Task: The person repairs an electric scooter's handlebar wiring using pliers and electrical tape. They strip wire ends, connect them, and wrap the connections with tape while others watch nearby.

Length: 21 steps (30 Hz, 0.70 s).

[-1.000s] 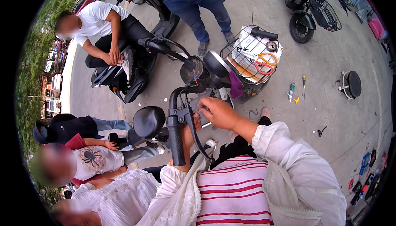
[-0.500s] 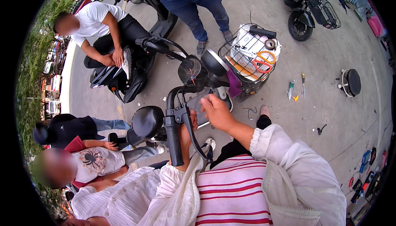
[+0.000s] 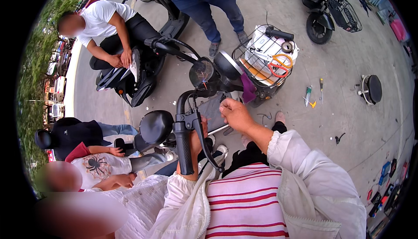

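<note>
My right hand (image 3: 236, 113) is closed in a pinch near the middle of the scooter's front. A small dark bit shows at its fingertips, too small to name. Behind the brake lever (image 3: 201, 136) is my left hand (image 3: 203, 126), partly hidden, its fingers seemingly closed beside a thin reddish strand. Over that wrist lies the black ribbed handlebar grip (image 3: 185, 154). Ahead of both hands stands the round instrument housing (image 3: 201, 71), with thin coloured wires showing at it, next to the headlight (image 3: 228, 66).
A front wire basket (image 3: 261, 80) holds orange-handled scissors (image 3: 280, 63), a tape roll (image 3: 287, 47) and a loose grip (image 3: 279, 33). Screwdrivers (image 3: 321, 91) and a round stool (image 3: 372, 88) are on the ground at right. People sit and stand at left and ahead.
My right hand has shifted slightly right, away from the left hand, and its fingers have curled in more. My left hand stays behind the lever. The people at left moved a little.
</note>
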Available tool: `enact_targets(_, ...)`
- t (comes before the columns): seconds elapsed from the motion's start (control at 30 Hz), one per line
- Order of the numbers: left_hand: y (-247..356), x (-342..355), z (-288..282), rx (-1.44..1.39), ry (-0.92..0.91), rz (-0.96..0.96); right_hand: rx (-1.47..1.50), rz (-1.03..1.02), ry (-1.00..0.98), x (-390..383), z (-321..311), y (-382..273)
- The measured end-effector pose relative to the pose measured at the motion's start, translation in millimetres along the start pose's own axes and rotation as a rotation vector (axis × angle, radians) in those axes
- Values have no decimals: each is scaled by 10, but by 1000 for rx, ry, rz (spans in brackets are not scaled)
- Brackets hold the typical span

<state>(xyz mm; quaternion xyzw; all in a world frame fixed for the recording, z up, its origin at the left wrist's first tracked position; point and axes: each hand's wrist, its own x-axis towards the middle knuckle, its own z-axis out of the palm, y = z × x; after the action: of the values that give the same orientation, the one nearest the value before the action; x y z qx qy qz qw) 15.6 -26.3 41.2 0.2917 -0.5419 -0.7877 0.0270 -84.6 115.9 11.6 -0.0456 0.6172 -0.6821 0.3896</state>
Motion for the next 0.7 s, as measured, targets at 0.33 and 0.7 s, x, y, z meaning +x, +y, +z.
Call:
enact_targets(0.33, 7, 56, -92, 47, -123, -4, 114, -34, -58, 84, 72, -53)
enact_targets(0.7, -193, -95, 55, 105, 225, 118, -1421, -512, 508, 1168, -2470, 245)
